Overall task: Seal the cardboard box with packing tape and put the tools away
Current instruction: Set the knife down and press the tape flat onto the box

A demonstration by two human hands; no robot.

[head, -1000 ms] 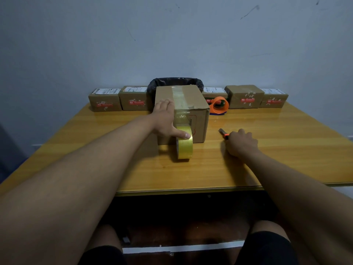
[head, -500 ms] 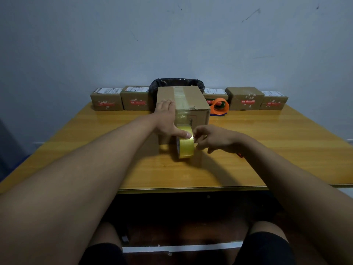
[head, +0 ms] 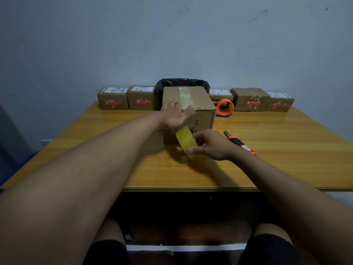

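Note:
A brown cardboard box [head: 202, 101] stands mid-table with a strip of clear tape along its top. My left hand [head: 174, 114] lies flat on the box's near top edge, fingers spread, pressing the tape there. My right hand [head: 212, 145] grips a yellowish roll of packing tape [head: 186, 141], tilted and held in front of the box's near face. An orange and black utility knife [head: 239, 143] lies on the table just right of my right hand, untouched.
An orange tape dispenser [head: 225, 107] sits behind the box to the right. Several small labelled parcels [head: 142, 98] line the wall edge, and a black-lined bin [head: 182, 83] stands behind the box. The wooden table [head: 286, 150] reaches to a near edge above my knees.
My right hand let go of the knife, moved left and took the tape roll, tilting and lifting it. My left hand shifted from the roll up onto the box's top edge.

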